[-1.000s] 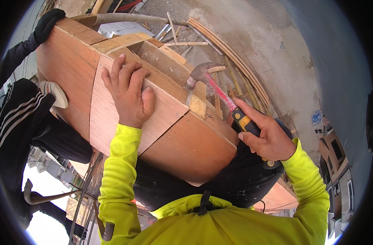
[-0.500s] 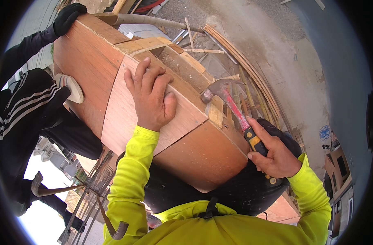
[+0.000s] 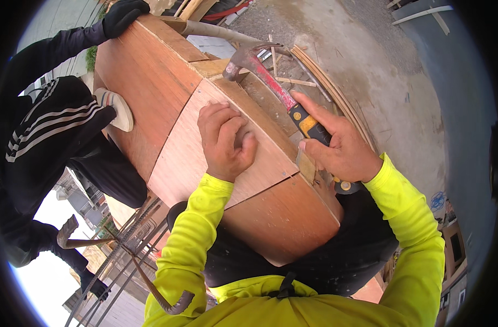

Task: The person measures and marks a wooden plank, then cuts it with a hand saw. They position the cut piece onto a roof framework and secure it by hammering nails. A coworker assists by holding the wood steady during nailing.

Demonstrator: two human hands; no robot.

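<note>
My right hand (image 3: pixel 344 144) is wrapped round the black and yellow grip of a claw hammer (image 3: pixel 272 87). The hammer's worn red neck and metal head reach over the top edge of a wooden box-like form. My left hand (image 3: pixel 224 139) rests on the pale plywood panel (image 3: pixel 178 144), its fingers curled in and the thumb close to them. Whatever those fingers hold, if anything, is hidden. Darker reddish plywood (image 3: pixel 145 76) adjoins the pale piece on both sides. Small nail heads dot the panel edges.
At the left, a co-worker's gloved hand (image 3: pixel 123 16) grips the form's far end, and a white shoe (image 3: pixel 115 109) presses against its side. Bent rebar (image 3: pixel 121 240) sticks up at lower left. Long timber strips (image 3: pixel 336 90) lie on the ground at the right.
The hammer has swung up and to the left, its head now beyond my left hand. My left fingers, spread flat before, are now curled. The whole view has shifted slightly.
</note>
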